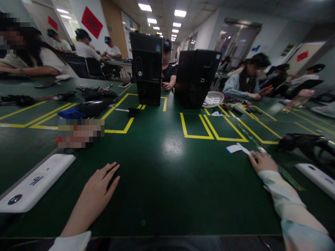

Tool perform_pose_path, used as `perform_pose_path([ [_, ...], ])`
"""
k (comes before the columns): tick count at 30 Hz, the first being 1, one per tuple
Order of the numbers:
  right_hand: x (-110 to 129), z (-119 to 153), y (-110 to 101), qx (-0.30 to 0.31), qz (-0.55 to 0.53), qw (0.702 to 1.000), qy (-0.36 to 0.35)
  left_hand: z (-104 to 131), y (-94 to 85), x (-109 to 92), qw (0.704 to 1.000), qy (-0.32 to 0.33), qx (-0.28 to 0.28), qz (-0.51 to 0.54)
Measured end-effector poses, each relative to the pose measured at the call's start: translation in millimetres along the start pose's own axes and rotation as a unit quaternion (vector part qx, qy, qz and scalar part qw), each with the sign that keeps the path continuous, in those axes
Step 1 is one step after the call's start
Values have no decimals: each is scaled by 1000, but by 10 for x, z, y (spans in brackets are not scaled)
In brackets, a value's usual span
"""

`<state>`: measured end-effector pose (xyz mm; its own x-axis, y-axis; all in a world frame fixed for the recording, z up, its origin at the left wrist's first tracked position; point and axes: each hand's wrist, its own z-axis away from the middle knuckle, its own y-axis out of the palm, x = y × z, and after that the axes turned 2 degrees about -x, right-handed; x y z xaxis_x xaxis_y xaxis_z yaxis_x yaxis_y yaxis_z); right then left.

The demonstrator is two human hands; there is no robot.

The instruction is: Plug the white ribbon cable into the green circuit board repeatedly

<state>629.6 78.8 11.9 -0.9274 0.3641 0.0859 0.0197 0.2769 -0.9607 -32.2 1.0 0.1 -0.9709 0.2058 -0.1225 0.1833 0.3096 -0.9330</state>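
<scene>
A paper slip [237,148] is touched by the right hand [261,161], fingers curled; the left hand [101,184] is rested flat, fingers spread, on the green table [170,181].

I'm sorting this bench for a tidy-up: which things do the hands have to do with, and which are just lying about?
In hand:
- right hand touching the white paper slip and green strip
- left hand flat on the green table

Lying about:
- two black computer towers
- white basket
- white device
- black cables

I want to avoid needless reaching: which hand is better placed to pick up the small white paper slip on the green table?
The right hand: its fingertips lie beside the paper slip. The left hand rests flat, far across the table.
</scene>
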Motion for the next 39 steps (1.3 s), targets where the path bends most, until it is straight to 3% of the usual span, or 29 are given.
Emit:
perform_pose_path([
  [6,529,3,170,-25,-75,981,-175,-11,-11,-20,1000,12,-13,2],
  [14,1736,136,266,-32,-145,923,-355,2,-6,-25,1000,8,-10,-4],
  [19,2438,408,208,-20,-169,891,-422,-1,-17,-31,1000,5,-5,0],
  [23,2817,801,96,9,-183,865,-467,2,-9,-17,1000,1,1,1],
  [30,3049,1424,-129,94,-212,814,-533,10,-17,-30,1000,-7,5,-4],
  [34,3030,1493,-269,133,-215,756,-603,4,-38,-60,1000,-2,-5,-2],
  [39,3020,1473,-363,143,-211,737,-626,3,-33,-64,1000,-2,-8,-6],
])
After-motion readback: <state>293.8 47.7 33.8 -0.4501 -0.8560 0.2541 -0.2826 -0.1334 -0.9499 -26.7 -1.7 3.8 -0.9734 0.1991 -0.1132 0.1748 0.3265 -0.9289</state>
